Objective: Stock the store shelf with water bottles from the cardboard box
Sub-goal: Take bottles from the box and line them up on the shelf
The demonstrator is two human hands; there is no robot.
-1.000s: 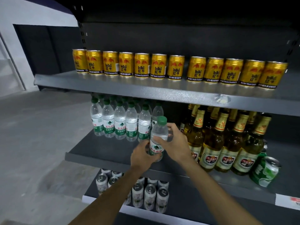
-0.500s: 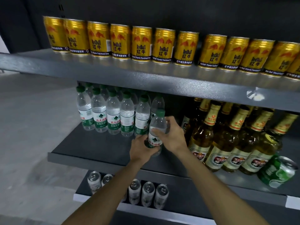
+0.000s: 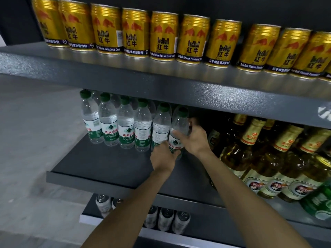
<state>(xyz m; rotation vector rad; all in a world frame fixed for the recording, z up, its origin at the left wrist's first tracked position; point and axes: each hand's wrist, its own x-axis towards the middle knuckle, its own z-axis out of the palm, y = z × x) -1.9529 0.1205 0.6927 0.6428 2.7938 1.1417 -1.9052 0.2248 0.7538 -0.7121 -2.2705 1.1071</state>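
Observation:
A clear water bottle (image 3: 179, 128) with a green cap and green-white label stands tilted slightly at the right end of a row of like water bottles (image 3: 125, 127) on the dark middle shelf (image 3: 100, 165). My left hand (image 3: 162, 158) grips its lower part from the front. My right hand (image 3: 194, 138) wraps its upper body from the right. The cardboard box is out of view.
Gold Red Bull cans (image 3: 163, 35) line the upper shelf (image 3: 161, 83), whose edge overhangs the bottle caps. Amber beer bottles (image 3: 279, 158) crowd the right of the middle shelf, with a green can (image 3: 317, 201) at far right. Silver cans (image 3: 165, 219) stand below. Grey floor (image 3: 32, 140) lies left.
Both hands have carried the bottle back and slightly left into line with the row, under the upper shelf. The camera has moved closer and lower.

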